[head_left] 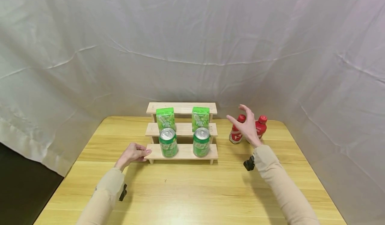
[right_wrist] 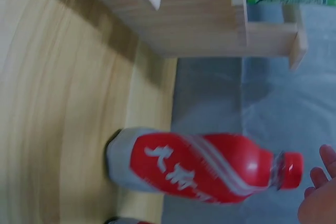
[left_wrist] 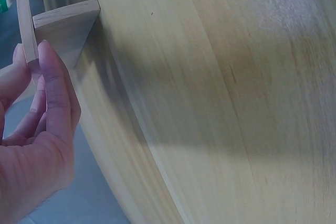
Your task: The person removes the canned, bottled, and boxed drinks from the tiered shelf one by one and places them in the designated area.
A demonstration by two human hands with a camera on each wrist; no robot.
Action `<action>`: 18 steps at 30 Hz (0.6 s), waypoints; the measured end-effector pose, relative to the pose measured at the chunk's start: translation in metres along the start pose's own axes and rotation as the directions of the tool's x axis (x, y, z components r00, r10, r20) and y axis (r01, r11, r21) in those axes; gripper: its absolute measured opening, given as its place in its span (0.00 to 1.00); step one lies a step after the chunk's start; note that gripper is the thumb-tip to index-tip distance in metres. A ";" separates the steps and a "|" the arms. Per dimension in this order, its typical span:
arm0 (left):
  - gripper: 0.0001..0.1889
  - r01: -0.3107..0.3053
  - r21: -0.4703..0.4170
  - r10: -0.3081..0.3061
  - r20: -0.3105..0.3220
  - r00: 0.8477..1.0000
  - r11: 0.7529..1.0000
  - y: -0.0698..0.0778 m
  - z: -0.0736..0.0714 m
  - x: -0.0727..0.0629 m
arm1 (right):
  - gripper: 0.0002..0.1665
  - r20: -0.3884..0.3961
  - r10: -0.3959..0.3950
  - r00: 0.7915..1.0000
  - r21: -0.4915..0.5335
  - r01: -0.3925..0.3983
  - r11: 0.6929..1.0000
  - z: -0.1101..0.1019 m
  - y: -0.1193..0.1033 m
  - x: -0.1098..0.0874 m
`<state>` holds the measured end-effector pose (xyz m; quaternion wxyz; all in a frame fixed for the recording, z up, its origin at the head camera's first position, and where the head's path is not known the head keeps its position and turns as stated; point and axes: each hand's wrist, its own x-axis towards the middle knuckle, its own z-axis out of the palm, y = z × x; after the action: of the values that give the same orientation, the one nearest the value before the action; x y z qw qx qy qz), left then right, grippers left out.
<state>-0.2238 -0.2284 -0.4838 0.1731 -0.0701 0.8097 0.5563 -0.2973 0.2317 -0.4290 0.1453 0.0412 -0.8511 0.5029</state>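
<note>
My left hand (head_left: 132, 154) pinches the left end of the lowest board of a three-step wooden display stand (head_left: 184, 151). In the left wrist view, thumb and fingertips grip either side of the board's end (left_wrist: 31, 51). My right hand (head_left: 247, 126) hovers with thumb and fingers spread near two red-capped bottles. The left bottle (head_left: 236, 135), red with a white stripe, stands upright and is partly covered by the hand; another red bottle (head_left: 261, 126) stands behind the hand to the right. In the right wrist view, fingertips (right_wrist: 328, 158) are just past the bottle's cap (right_wrist: 291, 170), apart from it.
Two green drink cans (head_left: 168, 148) (head_left: 201, 148) stand on the lowest step. Two green juice cartons (head_left: 165, 118) (head_left: 200, 118) stand on the middle step. The stand rests on a wooden table (head_left: 186, 191), with a grey curtain (head_left: 192, 81) behind and at the sides.
</note>
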 end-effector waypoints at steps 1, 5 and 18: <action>0.23 0.000 -0.001 0.000 0.000 1.000 1.000 0.000 0.000 0.000 | 0.49 0.007 -0.009 1.000 0.000 0.009 1.000 0.001 -0.003 0.000; 0.24 0.000 -0.002 0.000 0.000 1.000 1.000 0.000 0.000 0.000 | 0.46 0.064 -0.047 0.997 0.027 0.045 0.999 0.007 -0.017 0.000; 0.24 0.007 -0.008 -0.007 -0.004 1.000 1.000 0.001 0.001 -0.002 | 0.39 0.275 -0.098 0.957 0.161 0.055 0.985 0.035 -0.061 -0.002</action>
<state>-0.2225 -0.2271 -0.4824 0.1730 -0.0750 0.8077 0.5586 -0.2893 0.1710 -0.3942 0.0387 0.1564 -0.8200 0.5492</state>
